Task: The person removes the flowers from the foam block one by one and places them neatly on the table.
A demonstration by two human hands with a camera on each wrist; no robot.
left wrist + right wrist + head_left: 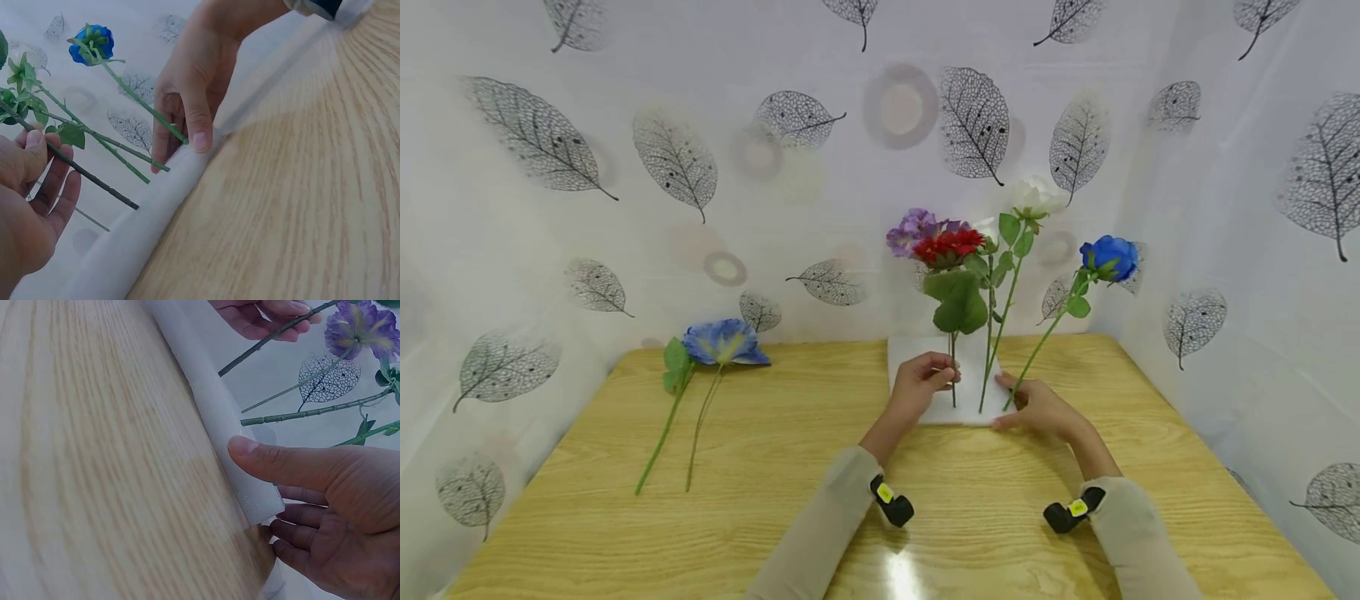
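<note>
A white foam block [942,414] lies on the table, with several artificial flowers standing up from it. My left hand [917,385] pinches the dark stem [100,182] of the red flower [949,247] between thumb and fingers. At the block's right end, my right hand [1037,408] grips the corner; its thumb lies on the front edge in the right wrist view and its fingers are at the side. Beside that hand rises the blue rose [1109,257], tilted right. A white rose [1037,198] and a purple flower [359,330] stand among the others.
Two loose stems lie at the left of the wooden table [790,467]: a blue flower [724,342] and a green stem [658,446] with leaves. A white curtain [850,167] with leaf prints hangs behind and on both sides.
</note>
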